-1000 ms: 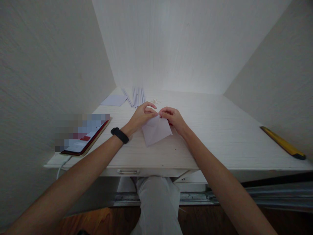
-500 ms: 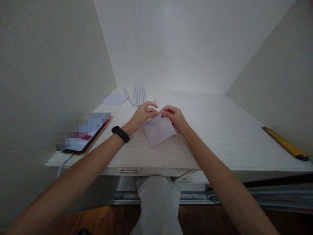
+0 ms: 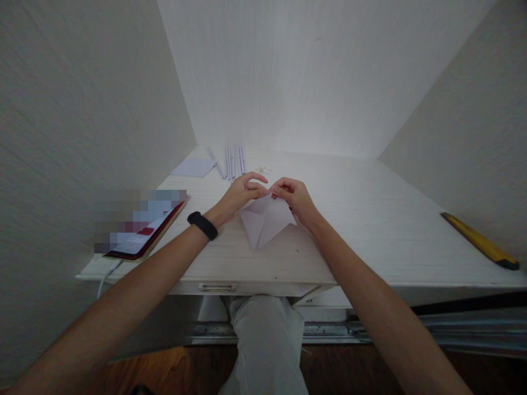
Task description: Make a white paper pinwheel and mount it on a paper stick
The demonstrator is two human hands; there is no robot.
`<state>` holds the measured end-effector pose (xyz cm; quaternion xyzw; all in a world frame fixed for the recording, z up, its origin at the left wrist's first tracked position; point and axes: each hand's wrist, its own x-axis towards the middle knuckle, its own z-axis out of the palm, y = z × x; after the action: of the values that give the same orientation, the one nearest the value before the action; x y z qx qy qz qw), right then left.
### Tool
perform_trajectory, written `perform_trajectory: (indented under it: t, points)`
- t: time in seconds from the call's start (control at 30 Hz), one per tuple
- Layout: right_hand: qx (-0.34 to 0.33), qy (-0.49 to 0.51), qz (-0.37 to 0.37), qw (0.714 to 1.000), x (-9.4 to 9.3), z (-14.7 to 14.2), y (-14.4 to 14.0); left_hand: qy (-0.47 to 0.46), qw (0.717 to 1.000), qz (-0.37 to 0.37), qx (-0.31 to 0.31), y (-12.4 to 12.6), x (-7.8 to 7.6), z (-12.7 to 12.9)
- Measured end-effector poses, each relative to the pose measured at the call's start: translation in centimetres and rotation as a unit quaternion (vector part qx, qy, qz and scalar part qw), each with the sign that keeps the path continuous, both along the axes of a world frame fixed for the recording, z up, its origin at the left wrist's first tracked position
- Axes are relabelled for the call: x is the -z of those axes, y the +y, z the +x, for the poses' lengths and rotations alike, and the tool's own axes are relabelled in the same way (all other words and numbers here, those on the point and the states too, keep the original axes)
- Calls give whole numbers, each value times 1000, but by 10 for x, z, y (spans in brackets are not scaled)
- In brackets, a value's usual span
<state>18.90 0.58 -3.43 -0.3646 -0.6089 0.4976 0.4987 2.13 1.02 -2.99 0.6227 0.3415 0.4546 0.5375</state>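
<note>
A creased piece of white paper (image 3: 269,222) is held just over the desk, one corner pointing toward me. My left hand (image 3: 247,189) pinches its far corner between thumb and fingers, with the index finger curled out above. Close beside it, my right hand (image 3: 291,192) grips the same far corner, fingertips almost touching the left ones. A bit of something red shows under the right hand, too small to make out. Behind the hands lie several thin rolled paper sticks (image 3: 234,162) and a small heap of tiny pale pieces (image 3: 262,170).
A flat sheet of paper (image 3: 193,167) lies at the back left. Nearer on the left, a phone (image 3: 144,230) leans by the wall with a white cable (image 3: 107,274). A yellow utility knife (image 3: 480,241) rests by the right wall. The white desk (image 3: 370,230) has walls on three sides.
The paper has bent more sharply along its middle crease, its side corners standing out more. Both hands stay almost in place at the far corner.
</note>
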Motion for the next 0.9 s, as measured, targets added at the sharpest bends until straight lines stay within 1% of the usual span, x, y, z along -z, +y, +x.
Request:
perform_trajectory:
  t: [0.13,0.3,0.47,0.6,0.77,0.9]
  points:
    - [8,0,24,1000,-1,1,1,4,1000,-4,-5,0,-2,1]
    - [31,-21,-3,999,-4,1,-2,-8,1000,7,-17,1,-1,1]
    - [17,11,0,1000,-4,0,-2,-6,1000,17,-24,0,-2,1]
    - [24,-11,0,1000,-4,0,-2,8,999,44,-14,1,-1,3]
    - [56,-33,-2,998,-3,0,0,45,992,116,-38,3,-2,4]
    - [65,-48,8,997,-1,0,1,71,991,103,-47,3,-4,4]
